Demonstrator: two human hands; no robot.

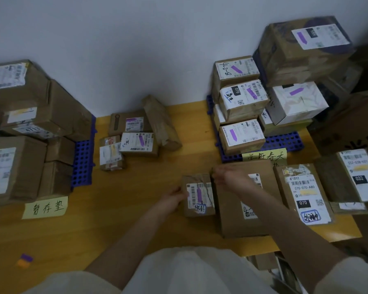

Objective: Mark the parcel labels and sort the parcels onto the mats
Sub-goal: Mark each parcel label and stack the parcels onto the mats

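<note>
A person's left hand [174, 199] is gripping the near-left edge of a small parcel [198, 196] on the yellow bench [136, 209], fingers curled around its side, while the right hand [227, 177] is reaching over its far-right corner, fingers loosely extended and blurred, so whether they are touching the parcel cannot be told. The parcel, its purple-marked label [199, 196] facing up, is lying lengthwise away from the person, between both hands, with the purple-sorted stack on the right blue mat [285, 142] waiting just beyond and right.
</note>
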